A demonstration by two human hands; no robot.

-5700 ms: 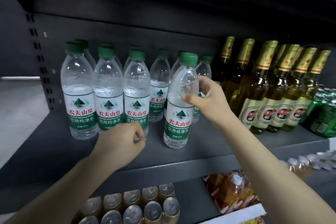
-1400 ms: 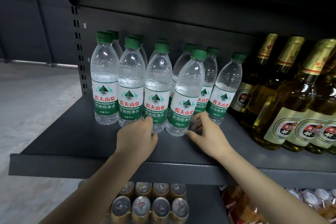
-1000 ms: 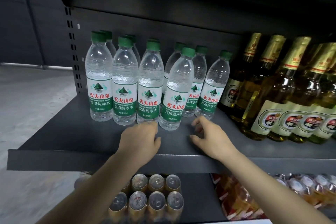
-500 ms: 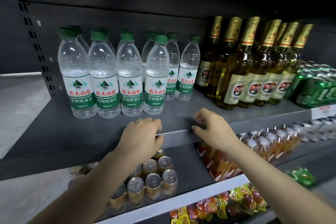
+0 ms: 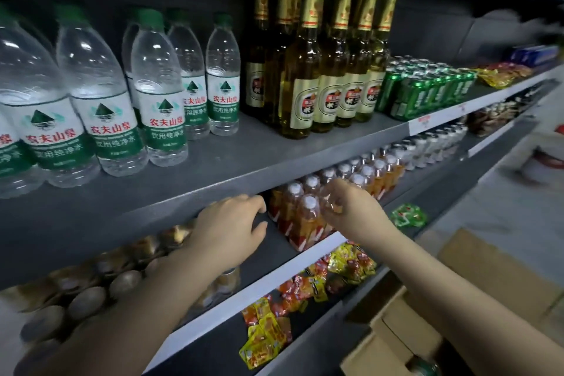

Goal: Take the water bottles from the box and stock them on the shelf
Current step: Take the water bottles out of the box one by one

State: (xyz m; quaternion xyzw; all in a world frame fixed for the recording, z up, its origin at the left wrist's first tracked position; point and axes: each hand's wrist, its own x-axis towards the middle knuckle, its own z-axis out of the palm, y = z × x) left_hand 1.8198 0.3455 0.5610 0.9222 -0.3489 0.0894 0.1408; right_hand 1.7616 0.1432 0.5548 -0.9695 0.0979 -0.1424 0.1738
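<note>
Several water bottles (image 5: pixel 158 94) upright at left of shelf (image 5: pixel 262 156), set back from front edge; bare strip of shelf in front. Beer bottles (image 5: pixel 332 70) just right of them, green cans (image 5: pixel 427 88) further right. Left hand (image 5: pixel 232 223) empty, fingers loosely curled, fingertips at shelf's front lip. Right hand (image 5: pixel 351 207) empty, relaxed, below that lip, before orange drinks (image 5: pixel 308 217) on lower shelf. Box (image 5: pixel 412 330) open at lower right, one green cap (image 5: pixel 425 366) showing inside.
</note>
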